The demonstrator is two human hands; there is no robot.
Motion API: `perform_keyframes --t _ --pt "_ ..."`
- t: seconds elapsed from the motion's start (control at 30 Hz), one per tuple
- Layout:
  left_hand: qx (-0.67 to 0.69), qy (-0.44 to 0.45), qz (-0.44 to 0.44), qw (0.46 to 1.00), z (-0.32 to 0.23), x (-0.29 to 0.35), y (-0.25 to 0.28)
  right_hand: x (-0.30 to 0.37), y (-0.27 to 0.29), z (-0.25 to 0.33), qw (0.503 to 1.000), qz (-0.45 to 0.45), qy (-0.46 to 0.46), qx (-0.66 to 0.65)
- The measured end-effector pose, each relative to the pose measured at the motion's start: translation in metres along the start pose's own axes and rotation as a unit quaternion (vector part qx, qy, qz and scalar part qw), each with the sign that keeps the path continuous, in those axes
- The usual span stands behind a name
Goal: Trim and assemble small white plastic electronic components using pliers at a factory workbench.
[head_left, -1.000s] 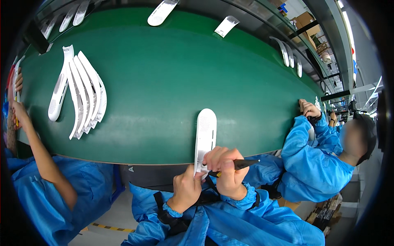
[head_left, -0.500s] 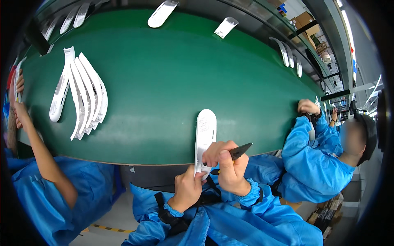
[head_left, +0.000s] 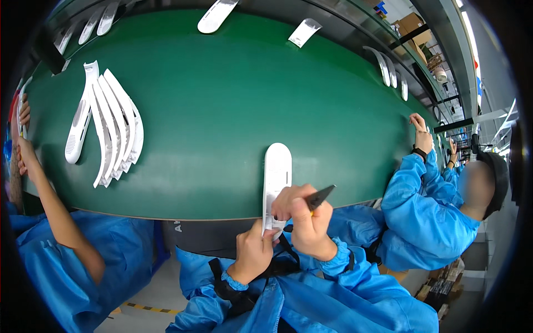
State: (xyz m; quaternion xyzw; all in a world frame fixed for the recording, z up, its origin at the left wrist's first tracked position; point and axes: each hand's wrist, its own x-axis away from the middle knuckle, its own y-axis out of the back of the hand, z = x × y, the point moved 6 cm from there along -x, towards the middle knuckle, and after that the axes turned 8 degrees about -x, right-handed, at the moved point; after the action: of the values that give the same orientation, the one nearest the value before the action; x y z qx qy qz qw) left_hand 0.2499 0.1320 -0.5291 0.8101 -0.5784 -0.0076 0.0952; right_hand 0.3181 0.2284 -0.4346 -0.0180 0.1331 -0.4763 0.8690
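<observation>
A long white plastic cover (head_left: 277, 166) with a rounded far end lies at the table's near edge, its near end reaching past the edge toward me. My left hand (head_left: 253, 254) is closed on that near end, thumb along its side. My right hand (head_left: 308, 219) is wrapped round a hand tool with a dark, tapering end (head_left: 321, 196) and a bit of yellow; its exact kind is unclear. The right fingers are at the cover's right side, close to my left thumb. The tool's working end is hidden by my fingers.
Curved white covers (head_left: 119, 125) stand in a row on the green table (head_left: 205, 116) at left. More white pieces (head_left: 217, 15) lie along the far side. A co-worker in blue (head_left: 430, 208) sits at right; another person's arm (head_left: 66, 216) reaches in at left.
My right hand and the tool have shifted slightly left and up along the cover. At right, the co-worker's hand has risen. My left hand keeps its hold.
</observation>
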Motion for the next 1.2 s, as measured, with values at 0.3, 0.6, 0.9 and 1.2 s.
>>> perform_keyframes --t 0.3,0.6,0.9,1.2 --pt "0.023 -0.004 0.011 1.000 0.004 0.006 0.000 0.001 -0.004 -0.008 0.999 -0.007 -0.031 0.041" --pt "0.123 0.027 0.053 0.991 0.010 0.011 -0.007 -0.003 -0.009 0.006 1.000 0.005 0.019 -0.017" --pt "0.080 0.007 0.045 0.996 0.005 0.007 -0.006 0.001 -0.012 -0.007 0.998 -0.014 -0.018 0.051" --pt "0.055 0.002 0.066 0.996 0.011 0.006 -0.004 0.003 -0.018 -0.009 0.997 -0.001 0.004 0.074"
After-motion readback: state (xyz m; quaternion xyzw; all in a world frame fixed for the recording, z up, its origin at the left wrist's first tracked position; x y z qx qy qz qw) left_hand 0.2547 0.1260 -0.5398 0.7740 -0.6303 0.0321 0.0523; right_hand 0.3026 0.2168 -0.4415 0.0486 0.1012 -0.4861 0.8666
